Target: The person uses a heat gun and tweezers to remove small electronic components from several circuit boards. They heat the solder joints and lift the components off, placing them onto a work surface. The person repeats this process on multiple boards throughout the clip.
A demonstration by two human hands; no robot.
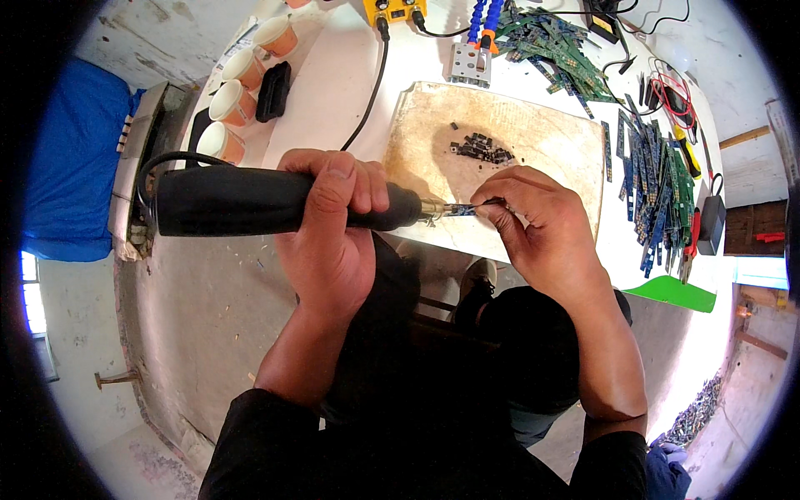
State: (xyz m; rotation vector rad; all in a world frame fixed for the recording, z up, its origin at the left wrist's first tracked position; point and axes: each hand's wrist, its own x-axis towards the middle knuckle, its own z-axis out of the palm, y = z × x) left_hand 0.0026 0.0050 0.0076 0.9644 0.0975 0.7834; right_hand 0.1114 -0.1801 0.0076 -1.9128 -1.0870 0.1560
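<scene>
Thick black corded tool (242,202), near-level, metal nozzle (431,208) rightward; narrow blue circuit strip (463,210) at nozzle's mouth.

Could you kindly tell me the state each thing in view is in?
Black tool, held, tip at small strip
Left hand, closed around tool
Right hand, pinching strip
Black chips, loosely piled on board
Green strips, heaped
Blue strips, heaped
Paper cups, lined up
Yellow box, cables plugged in
</scene>
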